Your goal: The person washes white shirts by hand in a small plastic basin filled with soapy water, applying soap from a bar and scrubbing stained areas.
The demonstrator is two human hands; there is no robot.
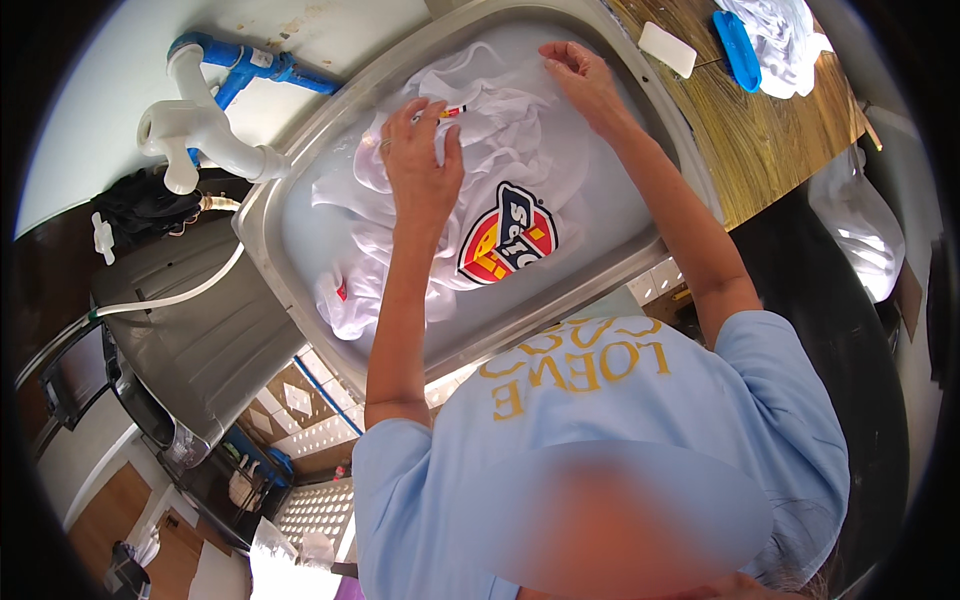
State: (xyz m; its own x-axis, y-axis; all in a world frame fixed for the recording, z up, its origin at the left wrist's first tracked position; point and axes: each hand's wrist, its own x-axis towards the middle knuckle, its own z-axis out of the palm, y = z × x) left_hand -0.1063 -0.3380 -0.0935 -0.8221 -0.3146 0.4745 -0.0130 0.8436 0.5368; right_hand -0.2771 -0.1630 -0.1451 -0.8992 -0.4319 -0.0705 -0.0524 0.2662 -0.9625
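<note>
Both hands (420, 160) (578, 78) gripping wet shirt (500, 190) (probably cotton)

Shirt (480, 200) in basin (300, 190), tap (200, 130) left, brush (737, 48) right.

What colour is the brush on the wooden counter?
Blue; the brush shows best in the head view, beside a white cloth.

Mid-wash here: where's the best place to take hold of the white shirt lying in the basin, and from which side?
Grip the white shirt at its bunched upper folds, where the left hand and right hand already pinch it, coming from above. That cloth is heaped up in the metal basin and easy to gather. The flat printed panel lower down lies spread, probably wet and clinging, so harder to pinch.
</note>
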